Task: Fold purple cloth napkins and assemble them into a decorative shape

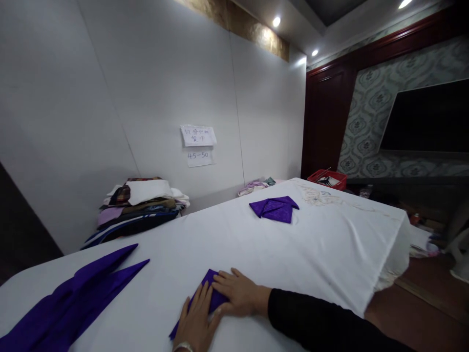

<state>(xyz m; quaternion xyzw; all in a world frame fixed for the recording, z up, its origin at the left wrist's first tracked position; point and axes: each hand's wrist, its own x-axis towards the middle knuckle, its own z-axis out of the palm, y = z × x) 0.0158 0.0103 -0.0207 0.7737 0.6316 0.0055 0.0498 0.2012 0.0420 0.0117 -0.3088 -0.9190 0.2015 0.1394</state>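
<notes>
A folded purple cloth napkin (208, 277) lies on the white tablecloth (176, 264) near the front edge. Flat on its left part rests my left hand (198, 313), fingers stretched out. My right hand (238, 293) presses on the napkin's right side with its fingers extended, the thumb close to my left hand. Much of the napkin is hidden beneath both hands. Another purple cloth (73, 293) is spread at the left with two pointed ends. Farther back, a folded purple napkin (275, 209) sits on the table.
A stack of folded clothes (142, 208) stands by the white wall at the back left. More fabric (254, 187) lies along the wall. A red basket (330, 179) holding items is beyond the table's far end. Two handwritten papers (199, 137) hang on the wall.
</notes>
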